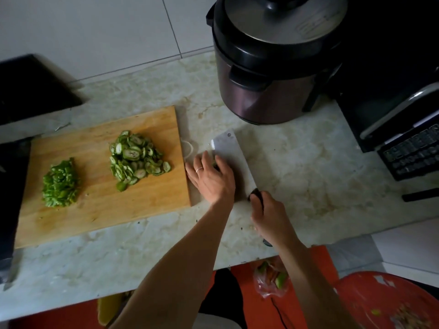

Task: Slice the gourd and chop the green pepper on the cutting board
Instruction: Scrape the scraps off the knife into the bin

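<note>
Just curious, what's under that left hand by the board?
The left hand lies on the flat cleaver blade, which rests on the marble counter beside the cutting board. Something small and green peeks out beneath the fingers; the rest is covered.

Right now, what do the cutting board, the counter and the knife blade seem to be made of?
Cutting board: likely wood or bamboo, matte; pale orange-brown with lengthwise grain lines.
Counter: looks like polished marble or similar stone; cream with cloudy veins and soft reflections.
Knife blade: apparently steel, smooth; grey, flat, with a bright glint near its far corner.
</note>
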